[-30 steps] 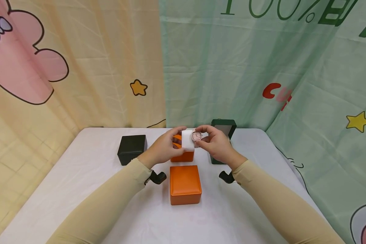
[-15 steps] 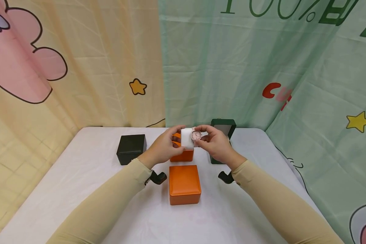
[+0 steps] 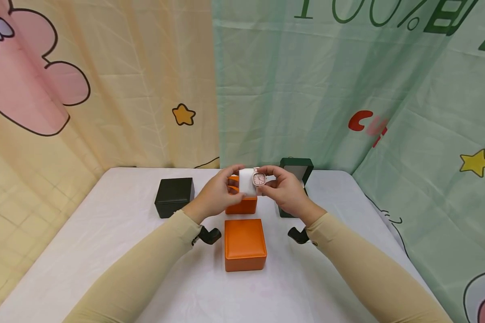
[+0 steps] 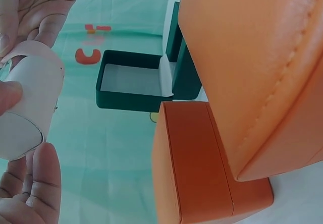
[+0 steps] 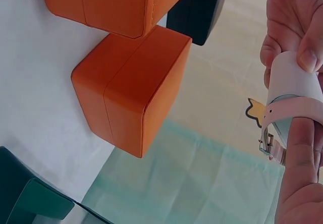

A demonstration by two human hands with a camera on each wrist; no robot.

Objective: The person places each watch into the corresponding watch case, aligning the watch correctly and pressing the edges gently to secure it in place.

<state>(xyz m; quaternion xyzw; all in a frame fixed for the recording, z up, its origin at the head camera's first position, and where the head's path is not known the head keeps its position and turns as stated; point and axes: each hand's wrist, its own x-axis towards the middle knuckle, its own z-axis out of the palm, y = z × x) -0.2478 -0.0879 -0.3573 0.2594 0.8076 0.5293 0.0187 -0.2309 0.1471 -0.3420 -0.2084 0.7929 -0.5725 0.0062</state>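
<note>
My left hand (image 3: 216, 192) grips a white watch cushion (image 3: 246, 183) by its left part, above the table. At the cushion's right end sits a watch (image 3: 259, 179) with a squarish pale pink dial. My right hand (image 3: 286, 190) holds the watch with thumb and fingers. In the right wrist view the watch's pale pink strap (image 5: 290, 109) loops round the cushion's end, its metal buckle (image 5: 267, 143) hanging below. One finger lies along the loop there; whether it is inside I cannot tell. The dial is hidden in both wrist views.
A closed orange box (image 3: 245, 242) stands in front of the hands. Behind it is another orange box (image 3: 242, 206), partly hidden by them. A closed black box (image 3: 174, 197) lies to the left. An open dark green box (image 3: 297, 168) stands behind the right hand.
Both hands have drifted very slightly up and left in the head view, carrying the cushion and watch. Their hold looks the same, and the boxes have stayed put.
</note>
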